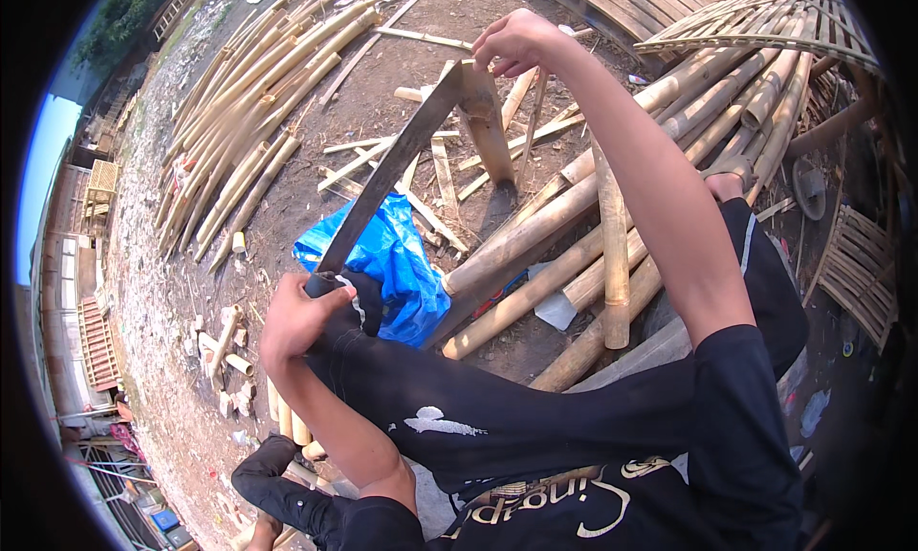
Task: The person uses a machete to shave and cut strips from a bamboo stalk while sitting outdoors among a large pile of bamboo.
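Note:
My left hand (295, 317) is wrapped round the dark handle of a machete (392, 164), beside my knee. Its long straight blade slants up and away, and the far end meets the top of an upright bamboo piece (483, 121). That piece stands on the ground in front of me, leaning slightly. With my arm stretched out, my right hand (521, 42) has its fingers bent down over the top of the bamboo piece; the exact grip is partly hidden. Below the blade lies a crumpled blue plastic sheet (406, 274).
Thick bamboo poles (535, 228) lie between my legs and away to the right. A large stack of bamboo poles (253, 121) spreads at the far left. Split bamboo strips (443, 173) litter the dirt. A curved slatted bamboo frame (765, 30) sits at the far right.

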Demonstrator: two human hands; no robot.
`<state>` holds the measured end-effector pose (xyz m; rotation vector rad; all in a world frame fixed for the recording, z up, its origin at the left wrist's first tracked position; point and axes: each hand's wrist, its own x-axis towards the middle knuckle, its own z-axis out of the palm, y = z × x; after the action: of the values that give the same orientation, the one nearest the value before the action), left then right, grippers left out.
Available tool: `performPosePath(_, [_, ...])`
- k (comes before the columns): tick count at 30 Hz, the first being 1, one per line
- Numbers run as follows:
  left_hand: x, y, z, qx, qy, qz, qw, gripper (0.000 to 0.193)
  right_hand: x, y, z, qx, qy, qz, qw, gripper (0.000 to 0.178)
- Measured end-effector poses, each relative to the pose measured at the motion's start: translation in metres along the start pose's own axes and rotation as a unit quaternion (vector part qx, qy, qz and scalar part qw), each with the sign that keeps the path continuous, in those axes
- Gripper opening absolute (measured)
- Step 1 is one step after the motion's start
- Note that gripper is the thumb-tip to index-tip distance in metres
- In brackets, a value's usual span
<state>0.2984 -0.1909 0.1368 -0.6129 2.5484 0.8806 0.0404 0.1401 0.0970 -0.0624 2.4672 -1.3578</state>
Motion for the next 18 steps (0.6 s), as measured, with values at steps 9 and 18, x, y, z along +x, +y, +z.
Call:
performPosePath(9, [0.049,0.065,0.091,-0.095,0.098,0.132,0.982,0.035,0.006,0.032,0.005,0.036,0.046,-0.122,0.991,0.047])
performPosePath(18, [0.063,0.070,0.143,-0.046,0.113,0.154,0.980,0.036,-0.012,0.048,0.006,0.006,0.085,-0.140,0.987,0.064])
